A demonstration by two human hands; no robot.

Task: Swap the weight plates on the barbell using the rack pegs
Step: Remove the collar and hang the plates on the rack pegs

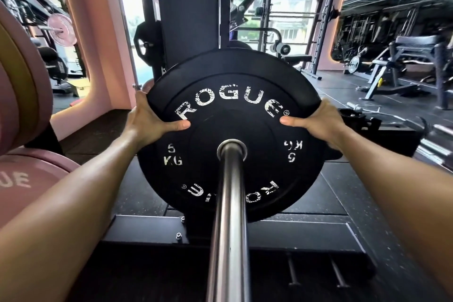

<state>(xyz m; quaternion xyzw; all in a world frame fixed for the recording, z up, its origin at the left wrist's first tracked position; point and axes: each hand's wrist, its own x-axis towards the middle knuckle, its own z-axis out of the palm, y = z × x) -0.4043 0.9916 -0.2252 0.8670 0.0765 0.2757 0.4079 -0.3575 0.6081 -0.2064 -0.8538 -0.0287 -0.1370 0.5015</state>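
Black 5 kg plate (pixel 230 135) on barbell sleeve (pixel 226 216), face twd me; sleeve axis runs away fwd. My left hand (pixel 149 117) & right hand (pixel 316 122) grip its rim.

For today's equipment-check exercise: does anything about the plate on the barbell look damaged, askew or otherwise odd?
Only wear: the white lettering on the black plate is chipped and patchy, most at the bottom. The plate sits square on the barbell sleeve, gripped at its edges by the left hand and right hand.
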